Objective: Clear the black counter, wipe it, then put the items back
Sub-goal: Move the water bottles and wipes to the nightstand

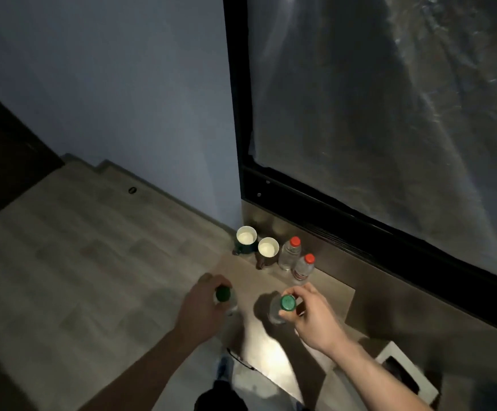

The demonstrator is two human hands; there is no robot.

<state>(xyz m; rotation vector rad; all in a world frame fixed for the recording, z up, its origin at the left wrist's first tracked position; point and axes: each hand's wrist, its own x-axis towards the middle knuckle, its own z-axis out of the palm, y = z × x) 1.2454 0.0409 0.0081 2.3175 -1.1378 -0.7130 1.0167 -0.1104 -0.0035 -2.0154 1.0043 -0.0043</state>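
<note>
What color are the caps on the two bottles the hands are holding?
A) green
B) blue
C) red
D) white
A: the left hand grips a bottle with a green cap, and the right hand pinches another green-capped bottle; the red-capped bottles stand untouched on the floor by the cups.

near bottles: I see two clear bottles with green caps, the left cap dark green, the right cap brighter green.
far bottles: two clear bottles with red caps and.
cups: left cup is white inside, dark green outside; right cup white inside, brown outside.
floor: pale grey-brown wood pattern.
wall: plain light blue-grey.
frame: I see black.
</note>
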